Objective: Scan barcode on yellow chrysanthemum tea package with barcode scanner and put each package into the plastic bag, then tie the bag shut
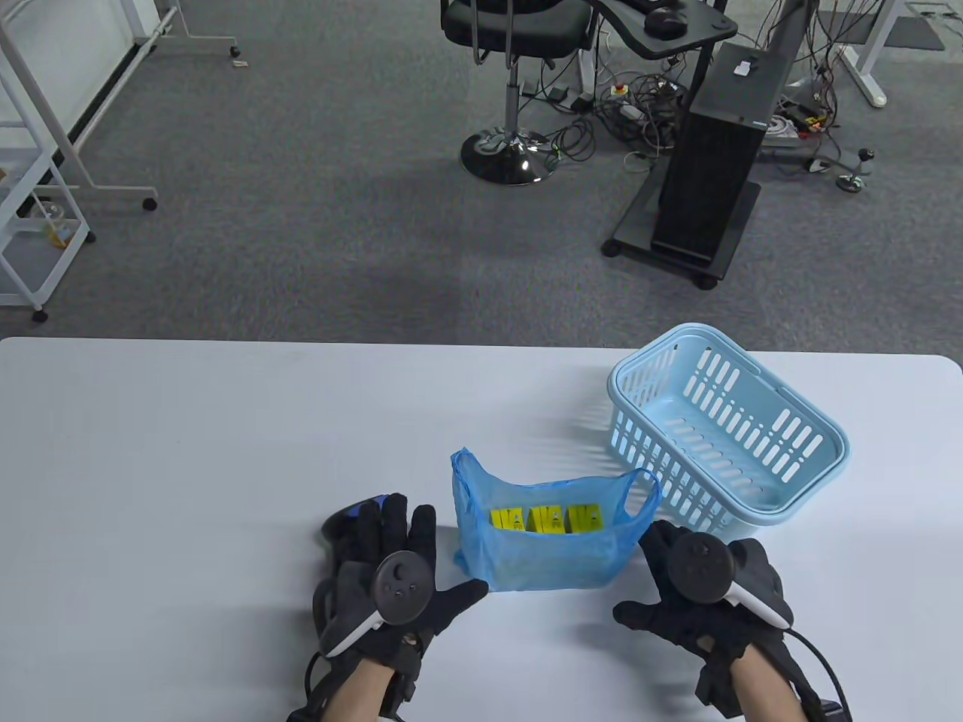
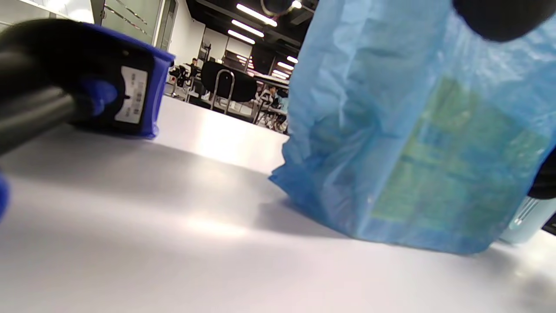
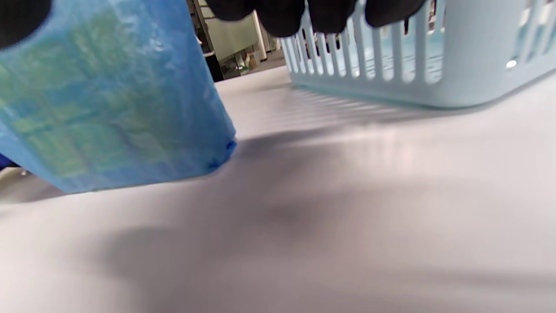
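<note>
A blue plastic bag [image 1: 545, 553] stands open on the white table [image 1: 226, 451] with three yellow tea packages [image 1: 545, 519] inside, seen green through the film [image 2: 434, 174] [image 3: 104, 104]. My left hand [image 1: 395, 568] lies flat and open left of the bag, fingers straight, over the blue and black barcode scanner [image 1: 353, 515] [image 2: 113, 93] that lies on the table. My right hand [image 1: 696, 579] is open to the right of the bag, fingers spread between bag and basket. Neither hand holds anything.
A light blue slotted basket [image 1: 812, 444] [image 3: 434, 65] stands at the right, close behind my right hand, with nothing visible inside. Beyond the table's far edge are grey carpet, an office chair [image 1: 511, 90] and a black computer tower [image 1: 715, 165].
</note>
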